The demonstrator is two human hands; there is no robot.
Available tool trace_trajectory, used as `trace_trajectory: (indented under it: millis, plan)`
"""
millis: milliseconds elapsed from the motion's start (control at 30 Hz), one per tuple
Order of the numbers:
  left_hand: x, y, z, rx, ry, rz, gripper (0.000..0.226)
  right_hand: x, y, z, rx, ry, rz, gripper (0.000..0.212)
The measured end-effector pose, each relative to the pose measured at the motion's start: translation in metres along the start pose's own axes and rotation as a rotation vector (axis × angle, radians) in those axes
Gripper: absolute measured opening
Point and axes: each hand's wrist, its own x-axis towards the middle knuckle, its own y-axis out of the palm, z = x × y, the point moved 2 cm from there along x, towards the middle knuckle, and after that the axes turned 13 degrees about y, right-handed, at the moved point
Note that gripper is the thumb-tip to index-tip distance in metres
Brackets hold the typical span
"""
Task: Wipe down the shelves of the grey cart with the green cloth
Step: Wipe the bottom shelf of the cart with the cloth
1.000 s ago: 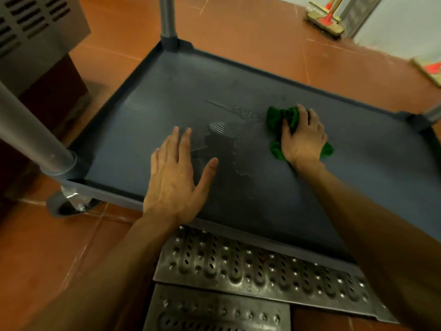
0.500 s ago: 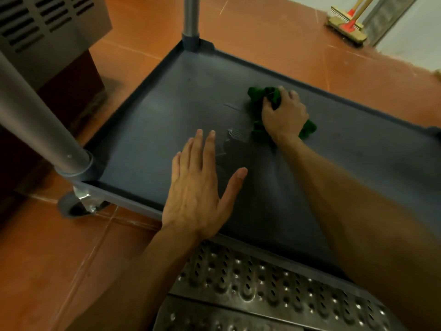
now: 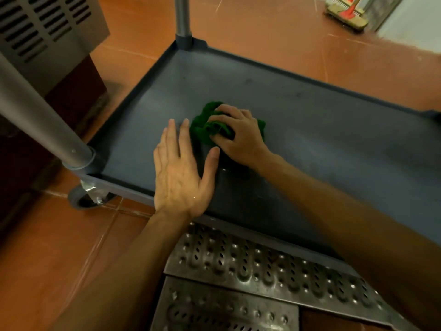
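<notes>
My right hand (image 3: 238, 137) has its fingers curled over the bunched-up green cloth (image 3: 205, 125), pressing it onto the grey cart shelf (image 3: 334, 139). It's in the left half, about midway between the front and back edges. My left hand (image 3: 181, 173) lies flat just beside it, fingers straight, thumb out, heel at the front edge and fingertips right next to the cloth. There's a metal post (image 3: 43, 120) at the front-left corner with a caster wheel (image 3: 88, 197) under it. A perforated steel grate (image 3: 250, 263) runs along the front edge, a vented grey cabinet (image 3: 47, 27) sits off left, and a brush (image 3: 346, 17) lies well past the back edge.
</notes>
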Motion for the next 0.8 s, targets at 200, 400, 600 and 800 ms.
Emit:
trace_trajectory:
  millis: [200, 400, 600, 800]
  plan:
    - [0.000, -0.002, 0.000, 0.001, 0.000, 0.030, 0.086, -0.080, -0.020, 0.002, 0.015, -0.121, 0.142, 0.039]
    - [0.005, 0.000, 0.003, 0.034, 0.037, 0.075, 0.081, -0.142, -0.051, -0.025, 0.034, -0.134, 0.214, 0.032]
    - [0.006, 0.003, 0.006, 0.053, 0.040, 0.088, 0.082, -0.186, -0.084, -0.064, 0.050, -0.070, 0.242, 0.034]
    - [0.007, 0.004, 0.010, 0.084, 0.085, 0.100, 0.080, -0.221, -0.121, -0.108, 0.012, -0.028, 0.225, 0.034]
